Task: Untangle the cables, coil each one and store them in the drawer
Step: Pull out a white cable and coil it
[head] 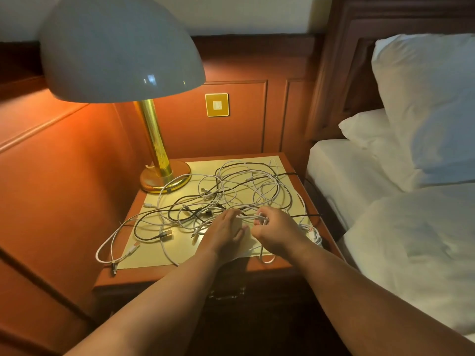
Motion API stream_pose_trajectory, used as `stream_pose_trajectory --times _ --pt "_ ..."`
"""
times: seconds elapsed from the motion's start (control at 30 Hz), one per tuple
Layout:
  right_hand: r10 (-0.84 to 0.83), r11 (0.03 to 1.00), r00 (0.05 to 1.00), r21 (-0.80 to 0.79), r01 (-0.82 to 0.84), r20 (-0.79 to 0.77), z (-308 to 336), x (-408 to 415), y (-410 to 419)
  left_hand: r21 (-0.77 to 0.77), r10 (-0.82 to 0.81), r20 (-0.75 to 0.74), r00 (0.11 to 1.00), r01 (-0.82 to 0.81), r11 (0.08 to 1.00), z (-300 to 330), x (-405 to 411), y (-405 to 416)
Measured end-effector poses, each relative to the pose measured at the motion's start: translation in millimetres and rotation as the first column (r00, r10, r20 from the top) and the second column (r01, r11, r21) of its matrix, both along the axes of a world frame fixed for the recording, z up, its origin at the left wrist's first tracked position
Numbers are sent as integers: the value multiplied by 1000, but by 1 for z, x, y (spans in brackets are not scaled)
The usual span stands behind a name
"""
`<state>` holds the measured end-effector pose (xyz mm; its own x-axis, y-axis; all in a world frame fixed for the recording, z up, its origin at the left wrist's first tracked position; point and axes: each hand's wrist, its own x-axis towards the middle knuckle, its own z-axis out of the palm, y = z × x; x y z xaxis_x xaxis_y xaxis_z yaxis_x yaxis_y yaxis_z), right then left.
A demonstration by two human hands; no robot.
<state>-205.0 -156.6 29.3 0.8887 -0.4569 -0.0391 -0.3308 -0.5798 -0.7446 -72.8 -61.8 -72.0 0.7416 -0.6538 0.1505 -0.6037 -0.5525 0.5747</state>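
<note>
- The right hand (276,228) has its fingers curled around a small bunch of white cable (261,217), grasping it just above the nightstand (303,191) top.
- The left hand (227,231) lies close beside the right hand, fingers fairly straight and relaxed, resting flat on strands of the cable tangle (221,196); it grips nothing that can be made out.
- The tangle spreads out ahead of both hands and to the left of them, white and black cables looped over each other across the pale mat (159,260) on the nightstand.
- 1 white loop (105,249) hangs past the mat's edge well to the left of the left hand, with connector plugs lying near it.
- Another few white strands (314,233) sit just to the right of the right hand, at the nightstand's edge.
- Below the forearms, the drawer (227,294) front shows a metal handle; it sits in shadow and looks closed, so its contents cannot be seen.
- Beyond the tangle, ahead and left of the left hand, stands a lit lamp (120,47) with a brass stem, its base touching the cables.
- To the right of the right hand lies a bed (416,240) with white pillows (426,98).
- A wall switch (217,104) sits on the panel ahead of the hands.
</note>
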Motion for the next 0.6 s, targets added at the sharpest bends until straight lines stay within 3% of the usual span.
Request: stream_pose_trajectory --times 0.07,0.13,0.23,0.4,0.6 --pt "-10 970 992 242 -20 122 -3 -5 -2 -18 -3 -2 1000 3 1000 -2 1 0" --pt "-7 863 971 492 -114 238 -6 -9 -4 -23 1 -6 1000 -1 1000 -2 1 1" --pt "-95 718 920 666 -201 380 -7 -11 -4 -36 11 -15 1000 -12 999 -3 0 1" --pt "-287 612 832 759 -221 474 5 -6 -7 -14 29 -46 999 -30 999 -4 3 1" --pt "-256 748 930 664 17 265 15 -6 -3 -45 -15 -9 1000 15 999 -5 5 2"
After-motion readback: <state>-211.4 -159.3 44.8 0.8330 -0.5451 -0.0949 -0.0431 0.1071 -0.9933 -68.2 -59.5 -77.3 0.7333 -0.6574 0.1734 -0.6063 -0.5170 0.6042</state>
